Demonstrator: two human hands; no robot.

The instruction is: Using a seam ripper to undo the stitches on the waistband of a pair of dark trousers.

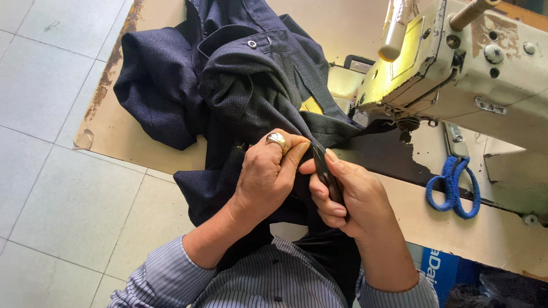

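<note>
A dark navy garment (228, 80) lies bunched over the sewing table (337, 23) and hangs down toward my lap. My left hand (265, 174), with a gold ring on one finger, pinches a fold of the cloth near its middle. My right hand (348, 197) is closed around a small dark cutting tool (324, 171), whose tip points at the fabric right beside the left fingers. Both hands meet at the table's near edge. What the tool's tip touches is hidden by the fingers.
A worn cream sewing machine (485, 63) stands at the right, its needle area (406, 126) close to the cloth. Scissors with blue wrapped handles (454, 188) lie on the table by the machine. Tiled floor (51, 171) lies to the left.
</note>
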